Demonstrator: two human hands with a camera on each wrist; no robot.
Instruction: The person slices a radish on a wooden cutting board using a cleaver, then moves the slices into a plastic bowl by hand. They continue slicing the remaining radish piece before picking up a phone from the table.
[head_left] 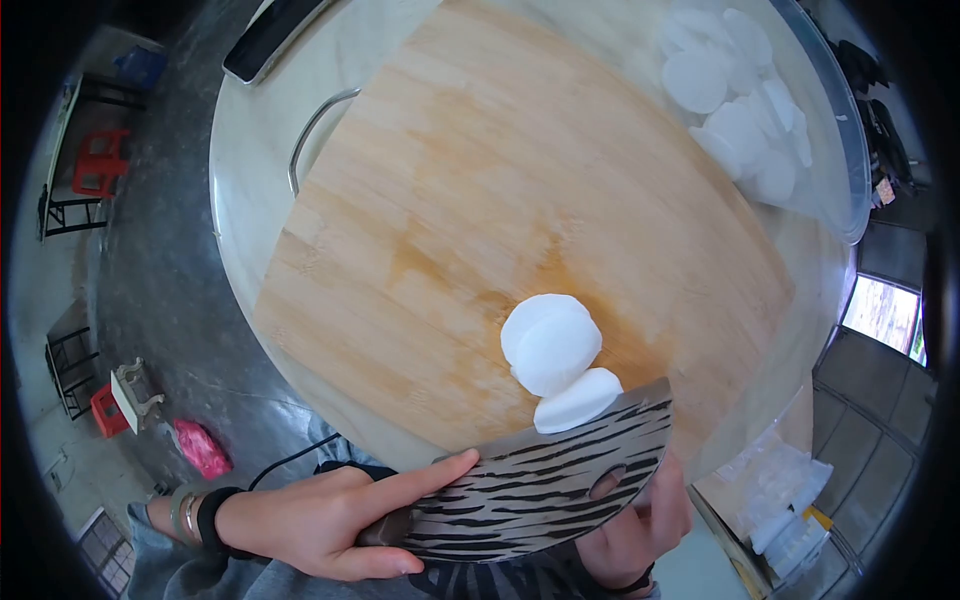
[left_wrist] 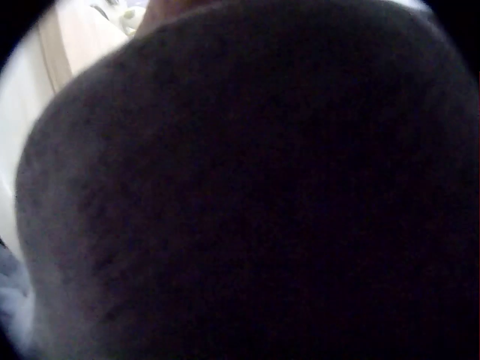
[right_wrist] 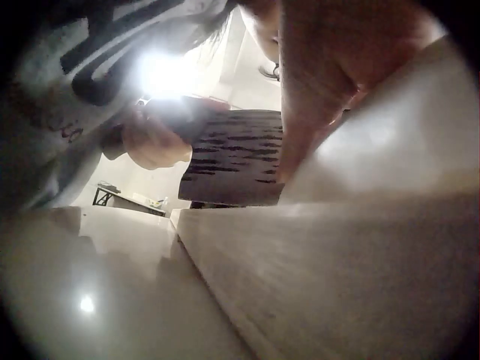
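My left hand (head_left: 315, 515) grips the handle of a broad cleaver (head_left: 540, 490) with black stripes, its index finger stretched along the blade. The blade stands tilted on the near part of the wooden cutting board (head_left: 480, 130), its edge close against a tilted white radish slice (head_left: 578, 402). Overlapping round slices (head_left: 550, 345) lie just beyond. Partly hidden behind the blade, my right hand (head_left: 650, 520) has bent fingers; in the right wrist view it holds a smooth white radish piece (right_wrist: 382, 142) beside the blade. Dark cloth or a close surface fills the left wrist view.
A clear plastic container (head_left: 852, 170) with several white slices (head_left: 740, 100) stands at the far right. A phone (head_left: 270, 38) lies at the round table's (head_left: 235, 190) far left edge. The board has a metal handle (head_left: 310, 135). Plastic bags (head_left: 770, 490) sit near right.
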